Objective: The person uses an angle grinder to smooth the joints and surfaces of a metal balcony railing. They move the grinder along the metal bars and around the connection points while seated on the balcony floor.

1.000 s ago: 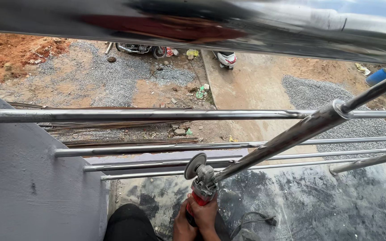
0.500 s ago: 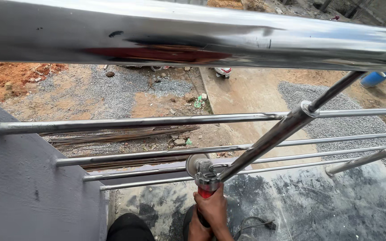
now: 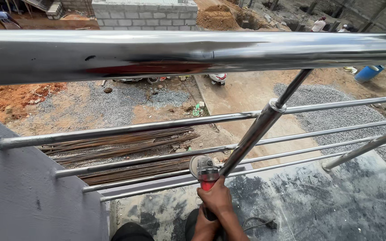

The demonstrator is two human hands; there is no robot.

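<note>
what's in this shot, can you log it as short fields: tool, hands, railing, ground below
tool: red angle grinder, disc by the lower part of the slanted steel post
hands: one hand grips the grinder body; which hand it is, and the other one, cannot be made out
railing: polished top rail, thin horizontal bars
ground below: rusty rebar bundle, gravel, blue barrel

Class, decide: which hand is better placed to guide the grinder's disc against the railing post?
Probably the right hand: it wraps the angle grinder just behind the disc, beside the slanted post. The left hand sits lower at the frame's edge, its grip unclear.
</note>
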